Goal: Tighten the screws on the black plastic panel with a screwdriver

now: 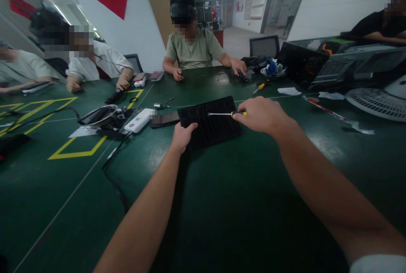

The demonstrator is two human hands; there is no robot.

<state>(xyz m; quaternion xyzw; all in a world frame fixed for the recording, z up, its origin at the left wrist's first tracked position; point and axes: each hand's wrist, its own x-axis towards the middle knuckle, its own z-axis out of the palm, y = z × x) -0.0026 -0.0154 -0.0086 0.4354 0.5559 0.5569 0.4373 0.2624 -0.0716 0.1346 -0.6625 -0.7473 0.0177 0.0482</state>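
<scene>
A flat black rectangular panel [215,131] is tilted up above the green table in front of me. My left hand [184,135] grips its left edge, with the thumb lying on the near face. In my right hand [264,114] is a screwdriver [222,114] with a yellow and black handle, its fingers wrapped round it. The metal shaft points left across the panel, and its tip appears at the panel's face; whether it touches, I cannot tell. Behind the panel's left side lies a dark phone [163,119], partly hidden.
Left of the panel are a white power bank [139,121], a cable [116,152] and a round metal-rimmed item [98,114]. Small metal parts [163,105] lie behind. Another screwdriver [260,87], a plastic strip [336,114] and a fan [380,99] are to the right. A person [193,49] sits opposite.
</scene>
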